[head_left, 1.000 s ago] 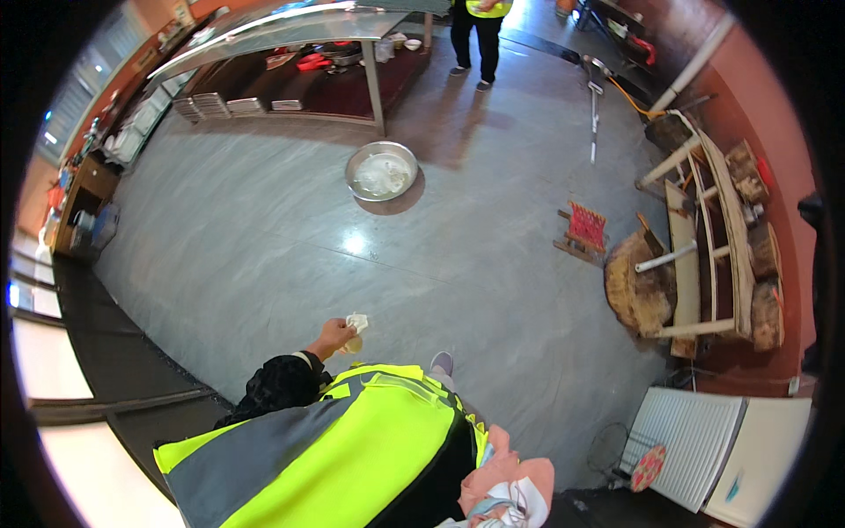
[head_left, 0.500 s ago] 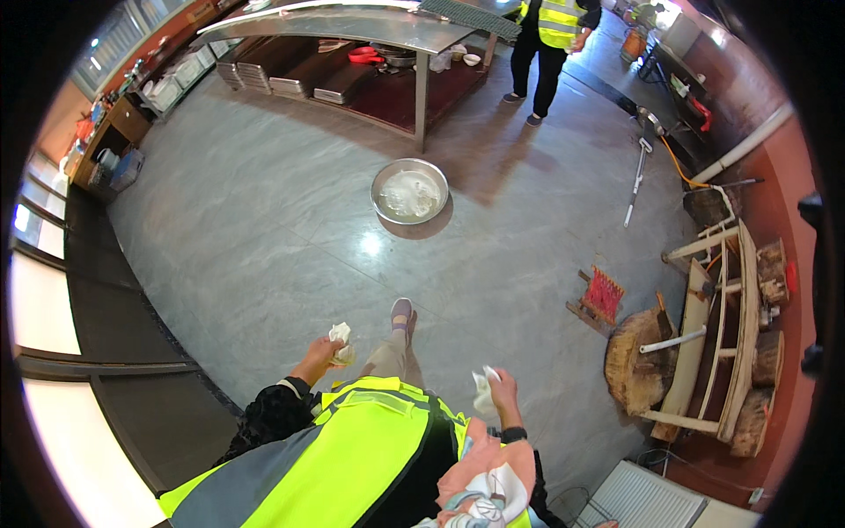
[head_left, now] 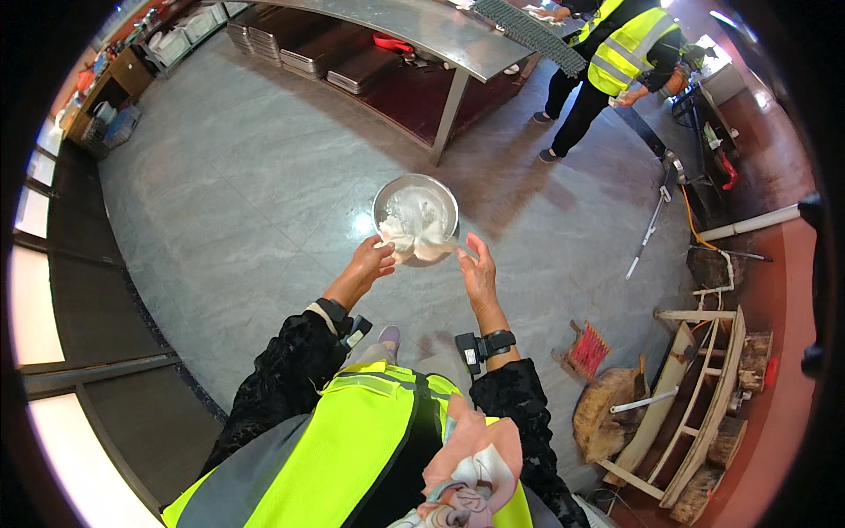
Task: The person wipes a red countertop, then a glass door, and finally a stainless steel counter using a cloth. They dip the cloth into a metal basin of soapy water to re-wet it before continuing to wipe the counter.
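A round metal basin [head_left: 451, 199] stands on the floor in front of me, with whitish wet-looking stuff inside. Soft, crumpled white pieces, like cloth or tissue [head_left: 414, 243], spread across its near rim between my two hands. My left hand [head_left: 367, 267] reaches in from the left, fingers stretched out and close to the white stuff. On the other side my right hand [head_left: 478, 268] has its fingers apart, with a thin edge of white at its fingertips. Whether the white pieces touch the rim or hang above it, I cannot tell.
A metal-topped table [head_left: 378, 26] with stacked trays [head_left: 304, 62] underneath stands beyond the basin. At its right end a person in a yellow vest [head_left: 632, 53] leans over. A tree-stump block [head_left: 607, 414], red-seated stool [head_left: 588, 352] and wooden frame [head_left: 704, 396] stand to the right.
Both my hands have moved forward to the basin and their fingers have spread from the white crumpled pieces they held. The person by the table has shifted and bent over.
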### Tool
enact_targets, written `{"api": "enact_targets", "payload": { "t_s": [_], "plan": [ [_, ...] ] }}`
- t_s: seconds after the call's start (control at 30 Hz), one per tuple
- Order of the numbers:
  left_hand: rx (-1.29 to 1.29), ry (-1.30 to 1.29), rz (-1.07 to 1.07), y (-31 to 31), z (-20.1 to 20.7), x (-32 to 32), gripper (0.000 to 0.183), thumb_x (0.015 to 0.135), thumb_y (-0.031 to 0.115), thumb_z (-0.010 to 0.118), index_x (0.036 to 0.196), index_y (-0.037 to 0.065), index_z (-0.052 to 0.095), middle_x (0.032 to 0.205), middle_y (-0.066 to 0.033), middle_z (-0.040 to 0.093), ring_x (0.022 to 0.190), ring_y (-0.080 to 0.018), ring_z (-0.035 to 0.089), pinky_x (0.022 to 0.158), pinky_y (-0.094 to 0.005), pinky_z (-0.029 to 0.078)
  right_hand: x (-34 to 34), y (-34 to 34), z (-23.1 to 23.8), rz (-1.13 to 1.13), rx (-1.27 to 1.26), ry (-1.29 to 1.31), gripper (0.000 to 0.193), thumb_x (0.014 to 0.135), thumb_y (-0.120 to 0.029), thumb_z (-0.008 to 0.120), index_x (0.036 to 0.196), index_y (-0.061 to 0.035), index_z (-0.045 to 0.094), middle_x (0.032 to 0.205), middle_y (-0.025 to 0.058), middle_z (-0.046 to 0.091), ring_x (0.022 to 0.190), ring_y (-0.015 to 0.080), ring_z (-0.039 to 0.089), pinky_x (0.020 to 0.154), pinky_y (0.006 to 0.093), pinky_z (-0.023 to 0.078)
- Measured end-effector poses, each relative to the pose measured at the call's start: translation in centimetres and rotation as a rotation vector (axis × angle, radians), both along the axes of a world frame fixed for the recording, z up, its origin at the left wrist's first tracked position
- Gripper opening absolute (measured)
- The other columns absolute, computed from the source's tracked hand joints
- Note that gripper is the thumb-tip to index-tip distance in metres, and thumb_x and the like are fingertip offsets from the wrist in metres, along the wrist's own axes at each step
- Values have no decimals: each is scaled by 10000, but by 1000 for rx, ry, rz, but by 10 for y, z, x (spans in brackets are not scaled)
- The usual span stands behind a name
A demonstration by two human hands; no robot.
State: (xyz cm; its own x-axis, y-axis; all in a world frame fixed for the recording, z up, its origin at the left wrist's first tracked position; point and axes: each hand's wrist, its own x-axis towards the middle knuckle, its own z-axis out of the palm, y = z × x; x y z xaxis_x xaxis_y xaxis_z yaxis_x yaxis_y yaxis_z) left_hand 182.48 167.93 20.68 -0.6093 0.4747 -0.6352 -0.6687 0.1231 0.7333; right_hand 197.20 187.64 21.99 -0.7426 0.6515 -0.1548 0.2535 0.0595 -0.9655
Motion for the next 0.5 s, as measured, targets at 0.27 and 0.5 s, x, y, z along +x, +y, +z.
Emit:
{"api": "enact_targets", "payload": {
  "t_s": [0.27,0.5],
  "plan": [
    [-75,-84,-100,28,-45,-26,341,1000,221,569,1282,29,549,1096,-102,655,920,-216,689,744,-349,560,20,70,-107,225,1,-385,256,922,-143,613,1127,0,667,975,88,726,819,160,701,747,305,543],
    [-339,-212,139,-23,-84,6,229,984,122,563,1195,36,592,960,-93,715,747,-179,706,671,-333,573,24,168,-160,443,202,-622,223,883,-142,605,1056,-37,698,913,90,736,793,185,707,752,328,551]
  ]
}}
